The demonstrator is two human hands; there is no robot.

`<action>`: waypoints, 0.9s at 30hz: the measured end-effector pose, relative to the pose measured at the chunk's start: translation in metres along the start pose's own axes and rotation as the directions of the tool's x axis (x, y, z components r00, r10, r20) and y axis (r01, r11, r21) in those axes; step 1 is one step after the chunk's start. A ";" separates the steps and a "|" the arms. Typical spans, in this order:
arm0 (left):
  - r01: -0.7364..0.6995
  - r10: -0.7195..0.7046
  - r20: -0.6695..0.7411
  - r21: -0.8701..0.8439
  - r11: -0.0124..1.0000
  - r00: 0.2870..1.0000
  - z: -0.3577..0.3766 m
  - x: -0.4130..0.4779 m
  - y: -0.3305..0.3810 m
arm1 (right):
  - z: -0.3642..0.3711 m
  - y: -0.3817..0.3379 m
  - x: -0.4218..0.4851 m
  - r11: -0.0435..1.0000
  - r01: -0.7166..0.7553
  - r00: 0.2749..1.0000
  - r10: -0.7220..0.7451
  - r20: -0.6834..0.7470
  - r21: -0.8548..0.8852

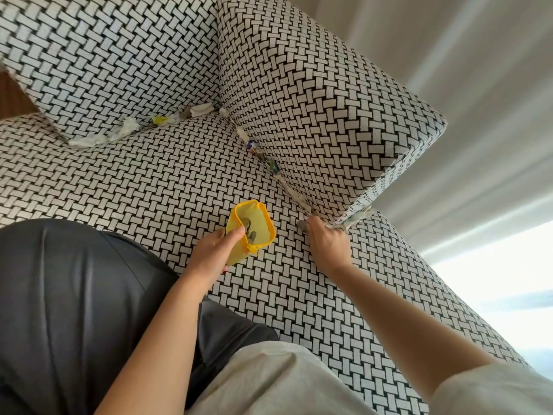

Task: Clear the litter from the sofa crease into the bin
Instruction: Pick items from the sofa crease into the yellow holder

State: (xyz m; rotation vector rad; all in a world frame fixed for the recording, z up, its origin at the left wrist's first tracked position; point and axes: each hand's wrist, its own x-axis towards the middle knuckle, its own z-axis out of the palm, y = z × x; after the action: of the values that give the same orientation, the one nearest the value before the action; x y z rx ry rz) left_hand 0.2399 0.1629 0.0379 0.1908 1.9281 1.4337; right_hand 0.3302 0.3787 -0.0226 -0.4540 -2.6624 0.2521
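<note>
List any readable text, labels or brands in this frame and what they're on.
None legible.
Colourful wrappers wedged beside the armrest: print too small and blurred to read.
Yellow pouch in the left hand: no label shows.
Pale scrap gripped by the right hand: no print shows.

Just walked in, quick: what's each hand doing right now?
Left hand: holds an open yellow pouch.
Right hand: grips a pale scrap at the sofa crease.
</note>
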 end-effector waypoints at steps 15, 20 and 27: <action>-0.067 0.068 -0.011 0.069 0.995 0.998 0.003 0.002 -0.003 | -0.029 -0.087 -0.009 0.665 -0.296 0.920 0.392 0.016 0.686; -0.086 0.089 -0.019 0.118 0.989 0.996 0.007 0.002 -0.003 | -0.035 -0.107 -0.008 0.793 -0.152 0.981 0.196 -0.011 0.589; -0.093 0.084 0.054 0.191 0.977 0.995 0.005 0.005 -0.010 | -0.034 -0.035 -0.026 0.875 -0.370 0.921 0.391 -0.002 0.313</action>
State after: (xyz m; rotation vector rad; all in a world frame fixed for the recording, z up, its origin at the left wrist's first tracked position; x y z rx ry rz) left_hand 0.2423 0.1658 0.0267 0.4009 2.0425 1.2849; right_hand 0.3576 0.3403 0.0065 -0.8648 -2.3880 0.7453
